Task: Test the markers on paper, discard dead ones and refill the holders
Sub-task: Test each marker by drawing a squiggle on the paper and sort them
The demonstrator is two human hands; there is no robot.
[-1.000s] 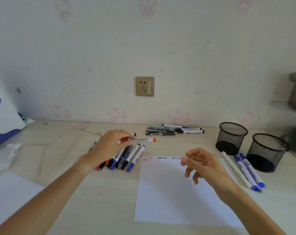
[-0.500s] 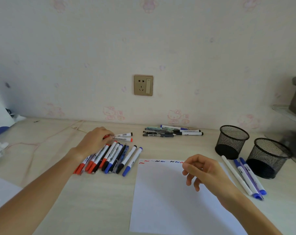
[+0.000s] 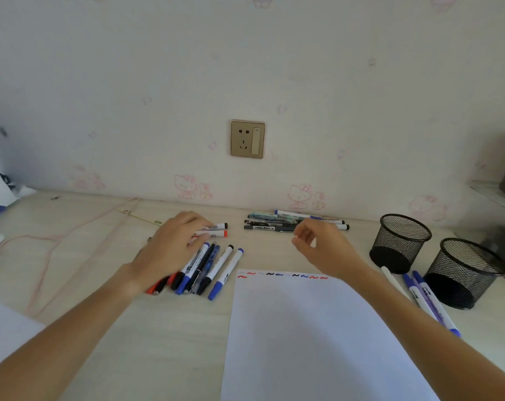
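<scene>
While left hand [image 3: 173, 250] covers markers [image 3: 213, 267] | right hand [image 3: 323, 250] hovers beyond paper [image 3: 303, 337] edge

Both forearms reached in from the lower corners. The left hand [image 3: 170, 250] lay palm-down at centre-left, fingers extended; the right hand [image 3: 322, 250] hovered centre-right, fingers loosely curled.

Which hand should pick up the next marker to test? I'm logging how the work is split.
Probably the left hand: it rests on the marker row left of the paper. The right hand hovers empty, away from that row.
</scene>
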